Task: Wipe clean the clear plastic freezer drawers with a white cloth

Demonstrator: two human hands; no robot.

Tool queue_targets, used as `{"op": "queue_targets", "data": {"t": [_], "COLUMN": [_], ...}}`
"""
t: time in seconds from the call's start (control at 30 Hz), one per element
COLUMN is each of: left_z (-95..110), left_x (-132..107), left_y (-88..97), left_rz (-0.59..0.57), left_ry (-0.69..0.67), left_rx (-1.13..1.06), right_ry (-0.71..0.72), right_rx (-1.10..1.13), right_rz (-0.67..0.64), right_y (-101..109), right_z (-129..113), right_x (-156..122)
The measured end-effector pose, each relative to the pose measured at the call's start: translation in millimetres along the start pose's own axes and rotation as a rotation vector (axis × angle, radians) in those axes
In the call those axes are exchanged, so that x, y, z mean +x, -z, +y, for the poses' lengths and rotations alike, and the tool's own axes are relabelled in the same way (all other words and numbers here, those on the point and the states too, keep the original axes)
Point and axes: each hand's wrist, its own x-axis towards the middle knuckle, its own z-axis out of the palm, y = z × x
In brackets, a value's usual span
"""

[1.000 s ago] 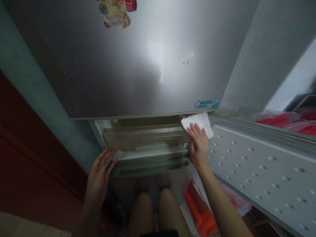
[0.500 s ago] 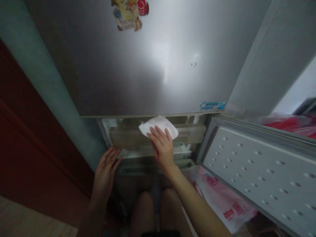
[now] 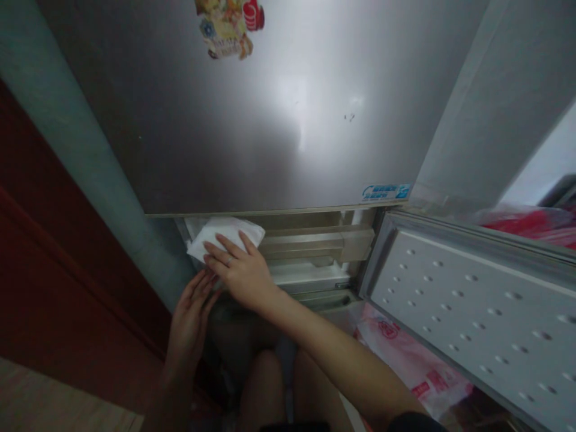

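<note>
A folded white cloth (image 3: 224, 235), thin like a tissue, lies under the fingers of my right hand (image 3: 240, 273), which holds it against the left end of a translucent drawer front (image 3: 315, 243). That drawer sits in the open lower compartment of a fridge. A ring shows on one of my right fingers. My left hand (image 3: 193, 312) is just below and left of it, fingers extended at the compartment's left edge and partly overlapped by the right hand. It holds nothing that I can see.
The grey upper fridge door (image 3: 270, 120) is closed and bears a magnet (image 3: 227, 30). The lower door (image 3: 468, 306) stands swung out to the right, with a pink-and-white plastic bag (image 3: 405, 354) below it. A red-brown wooden panel (image 3: 67, 258) stands at left.
My right hand has moved left with the white cloth, from the middle of the drawer front to its left end, close to my left hand. The left hand has hardly moved.
</note>
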Motion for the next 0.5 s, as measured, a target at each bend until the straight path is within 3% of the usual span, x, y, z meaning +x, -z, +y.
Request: {"op": "queue_targets", "data": {"t": [0.33, 0.5], "left_z": [-3, -4], "left_x": [0, 1], "left_y": [-2.0, -4.0], "left_rz": [0.019, 0.02], "left_ry": [-0.031, -0.037], "left_rx": [-0.003, 0.006], "right_ry": [-0.357, -0.517], "right_rx": [-0.09, -0.138], "right_rz": [0.309, 0.477], "right_y": [71, 80], "right_z": [82, 110], "right_x": [-135, -169]}}
